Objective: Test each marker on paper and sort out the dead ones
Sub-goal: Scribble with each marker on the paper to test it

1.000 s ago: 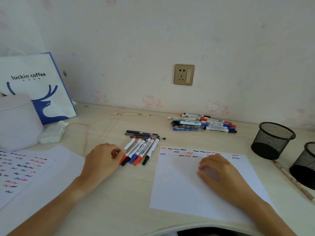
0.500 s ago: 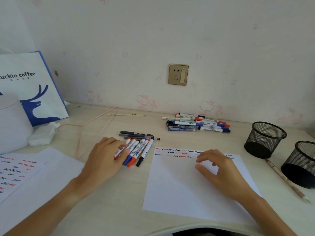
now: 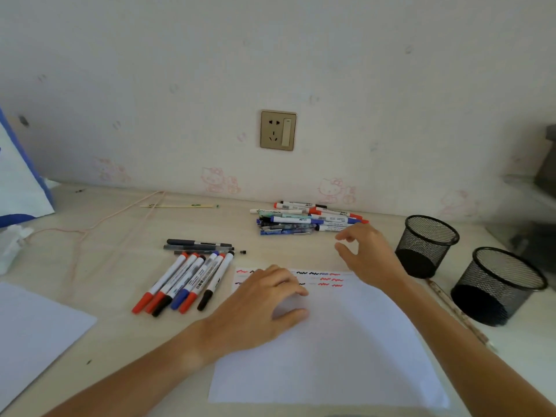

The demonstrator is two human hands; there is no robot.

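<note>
The left hand [image 3: 264, 308] is laid flat, fingers relaxed, on the white sheet of paper with red, blue and black squiggles [image 3: 331, 350]. The right hand [image 3: 365, 251] is held above the pale worktop [image 3: 120, 230] — thumb and fingers parted, nothing gripped — just beside the heap of capped white-barrelled markers [image 3: 304, 219]. Left of the left hand, six capped markers [image 3: 186, 281] are lined up.

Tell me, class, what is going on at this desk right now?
A person is testing markers on a sheet of paper that already carries red, blue and black squiggles along its top edge. The left hand rests on the paper, while the right hand, empty, reaches toward the pile of markers by the wall. Six capped markers lie in a row beside the paper.
</note>
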